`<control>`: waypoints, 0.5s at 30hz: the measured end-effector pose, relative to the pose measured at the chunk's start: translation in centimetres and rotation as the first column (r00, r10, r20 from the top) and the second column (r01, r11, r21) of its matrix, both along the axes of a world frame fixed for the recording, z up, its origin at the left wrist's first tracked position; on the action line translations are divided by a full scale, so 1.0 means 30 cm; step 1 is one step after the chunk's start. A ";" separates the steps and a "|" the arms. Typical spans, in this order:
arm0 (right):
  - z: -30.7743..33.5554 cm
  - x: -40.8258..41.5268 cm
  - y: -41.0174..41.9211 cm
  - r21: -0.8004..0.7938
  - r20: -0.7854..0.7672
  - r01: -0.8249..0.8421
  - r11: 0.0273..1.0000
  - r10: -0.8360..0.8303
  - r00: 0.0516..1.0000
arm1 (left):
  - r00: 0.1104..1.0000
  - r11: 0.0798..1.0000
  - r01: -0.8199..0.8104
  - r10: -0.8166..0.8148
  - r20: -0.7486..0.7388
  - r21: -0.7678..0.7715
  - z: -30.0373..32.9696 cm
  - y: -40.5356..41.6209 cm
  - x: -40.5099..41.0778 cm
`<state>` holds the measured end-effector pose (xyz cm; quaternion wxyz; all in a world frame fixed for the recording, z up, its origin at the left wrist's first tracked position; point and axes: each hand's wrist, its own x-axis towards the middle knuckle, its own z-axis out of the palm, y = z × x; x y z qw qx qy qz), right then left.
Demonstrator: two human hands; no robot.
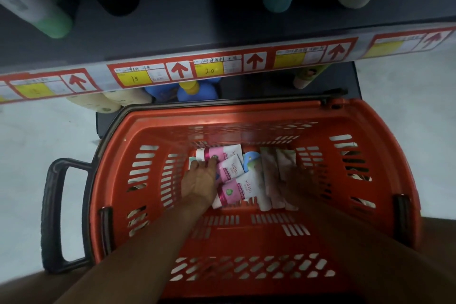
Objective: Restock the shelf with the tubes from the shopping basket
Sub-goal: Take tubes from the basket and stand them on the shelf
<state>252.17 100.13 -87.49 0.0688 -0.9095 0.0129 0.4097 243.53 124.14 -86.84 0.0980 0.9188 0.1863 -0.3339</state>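
From the head view, both my arms reached down into the red shopping basket (385,155), which stood on the floor below the shelf (222,61). My left hand (201,180) lay on the pink tubes (237,187) at the basket bottom, its fingers touching the top one. My right hand (296,180) was blurred over the pale tubes (271,168), so I cannot tell its grip.

tubes (238,176) in basket (246,237), basket before shelf (222,39)
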 end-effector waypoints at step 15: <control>0.195 -0.041 0.015 0.218 -0.063 0.113 0.969 -0.102 0.993 | 0.969 0.963 -0.246 0.248 -0.003 -0.111 0.209 0.005 -0.046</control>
